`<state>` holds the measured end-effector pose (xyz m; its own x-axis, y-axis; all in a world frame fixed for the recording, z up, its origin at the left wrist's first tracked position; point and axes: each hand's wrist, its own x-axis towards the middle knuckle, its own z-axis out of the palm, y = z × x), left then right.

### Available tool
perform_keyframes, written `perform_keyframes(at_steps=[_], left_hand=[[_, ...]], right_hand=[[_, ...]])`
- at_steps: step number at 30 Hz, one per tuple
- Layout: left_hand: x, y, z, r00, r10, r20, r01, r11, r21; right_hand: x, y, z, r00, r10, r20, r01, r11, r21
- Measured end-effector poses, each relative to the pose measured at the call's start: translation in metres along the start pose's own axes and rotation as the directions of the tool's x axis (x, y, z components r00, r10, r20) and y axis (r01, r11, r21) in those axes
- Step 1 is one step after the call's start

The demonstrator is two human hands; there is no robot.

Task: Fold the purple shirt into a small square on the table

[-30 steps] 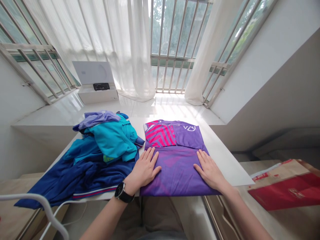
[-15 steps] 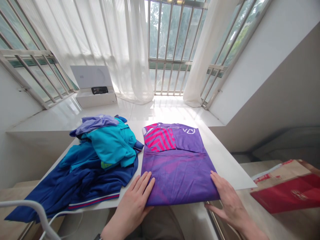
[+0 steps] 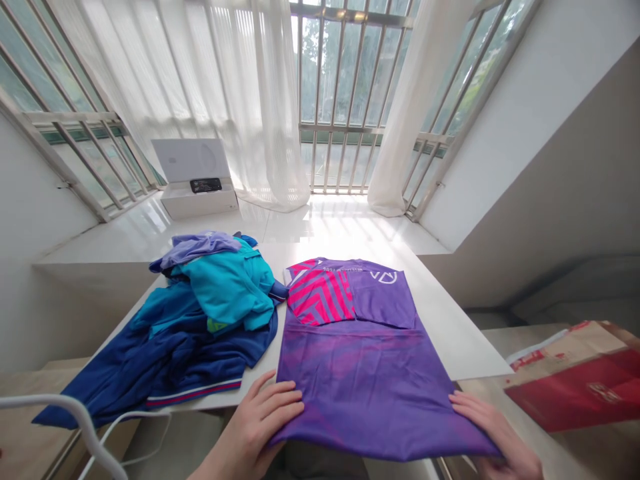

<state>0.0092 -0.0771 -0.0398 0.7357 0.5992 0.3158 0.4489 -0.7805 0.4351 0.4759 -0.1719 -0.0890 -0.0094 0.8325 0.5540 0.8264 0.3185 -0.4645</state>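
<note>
A purple sports shirt [image 3: 370, 380] with pink stripes and white print lies partly folded, its sleeves turned inward near the collar. Its lower end reaches past the near table edge and bows slightly between my hands. My left hand [image 3: 263, 420] grips the left lower side, fingers on top and the thumb hidden underneath. On the right lower corner, my right hand [image 3: 495, 427] is closed over the cloth, its thumb out of sight below. Left of the shirt sits a loose heap of clothes: a turquoise garment [image 3: 230, 283], a lavender one [image 3: 200, 248] and a dark blue one [image 3: 200, 360].
The clothes rest on a white table [image 3: 455, 340] against a window sill. An open white box [image 3: 200, 203] with a black item inside stands on the sill. A red and tan paper bag [image 3: 575, 387] is at right, and a white curved tube [image 3: 75, 413] at lower left.
Both hands have moved toward me and now grip the shirt's lower end. The shirt has slid nearer, and its lower edge is stretched out beyond the table edge.
</note>
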Motion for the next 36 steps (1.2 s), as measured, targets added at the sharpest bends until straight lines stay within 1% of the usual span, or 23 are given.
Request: perform_keyframes(at_steps=[2, 4, 6, 8, 10, 11, 13, 15, 16, 17, 19, 21, 23, 25, 27, 31, 36], left_hand=[[0.008, 0.008, -0.005, 0.999, -0.040, -0.034, 0.036, 0.992, -0.120], [0.022, 0.013, -0.009, 0.990, -0.115, -0.086, 0.091, 0.964, -0.250], [0.040, 0.015, -0.015, 0.969, -0.214, -0.124, 0.160, 0.925, -0.344], [0.061, 0.012, -0.026, 0.947, -0.294, -0.128, 0.228, 0.898, -0.377], [0.084, 0.004, -0.040, 0.939, -0.321, -0.124, 0.257, 0.894, -0.367], [0.096, -0.003, -0.048, 0.938, -0.324, -0.122, 0.264, 0.897, -0.355], [0.123, -0.020, -0.061, 0.929, -0.345, -0.138, 0.291, 0.906, -0.306], [0.150, -0.043, -0.067, 0.917, -0.370, -0.152, 0.332, 0.916, -0.226], [0.164, -0.056, -0.067, 0.914, -0.378, -0.150, 0.350, 0.919, -0.179], [0.177, -0.070, -0.065, 0.908, -0.390, -0.152, 0.375, 0.919, -0.123], [0.200, -0.096, -0.055, 0.878, -0.461, -0.129, 0.466, 0.885, 0.008], [0.215, -0.118, -0.040, 0.841, -0.533, -0.089, 0.540, 0.835, 0.103], [0.223, -0.134, -0.026, 0.813, -0.578, -0.077, 0.583, 0.801, 0.138], [0.223, -0.145, -0.014, 0.786, -0.610, -0.095, 0.617, 0.772, 0.153], [0.221, -0.151, -0.006, 0.762, -0.637, -0.120, 0.648, 0.744, 0.166], [0.217, -0.154, -0.002, 0.729, -0.667, -0.153, 0.684, 0.707, 0.178], [0.218, -0.149, -0.002, 0.701, -0.693, -0.172, 0.712, 0.665, 0.223]], right_hand=[[-0.007, -0.006, -0.012, 0.985, 0.170, -0.031, -0.168, 0.983, 0.070], [-0.005, -0.009, -0.021, 0.939, 0.340, -0.042, -0.333, 0.934, 0.126], [0.008, -0.011, -0.026, 0.882, 0.467, -0.060, -0.454, 0.877, 0.156], [0.033, -0.011, -0.029, 0.844, 0.532, -0.076, -0.515, 0.841, 0.166], [0.065, -0.009, -0.029, 0.829, 0.557, -0.051, -0.540, 0.820, 0.189], [0.084, -0.007, -0.028, 0.833, 0.554, -0.002, -0.541, 0.814, 0.211], [0.124, 0.001, -0.024, 0.856, 0.513, 0.066, -0.513, 0.830, 0.219], [0.166, 0.015, -0.015, 0.893, 0.442, 0.082, -0.449, 0.876, 0.174], [0.188, 0.023, -0.008, 0.908, 0.406, 0.105, -0.418, 0.898, 0.135], [0.208, 0.032, 0.000, 0.910, 0.391, 0.137, -0.404, 0.911, 0.081], [0.245, 0.050, 0.022, 0.887, 0.418, 0.197, -0.409, 0.909, -0.085], [0.270, 0.064, 0.047, 0.876, 0.436, 0.205, -0.411, 0.899, -0.155], [0.280, 0.075, 0.071, 0.871, 0.448, 0.202, -0.412, 0.890, -0.198], [0.280, 0.083, 0.091, 0.864, 0.466, 0.190, -0.420, 0.875, -0.240], [0.274, 0.090, 0.103, 0.857, 0.487, 0.170, -0.433, 0.858, -0.277], [0.269, 0.100, 0.110, 0.850, 0.507, 0.146, -0.448, 0.840, -0.307], [0.271, 0.102, 0.113, 0.833, 0.539, 0.122, -0.478, 0.814, -0.332]])
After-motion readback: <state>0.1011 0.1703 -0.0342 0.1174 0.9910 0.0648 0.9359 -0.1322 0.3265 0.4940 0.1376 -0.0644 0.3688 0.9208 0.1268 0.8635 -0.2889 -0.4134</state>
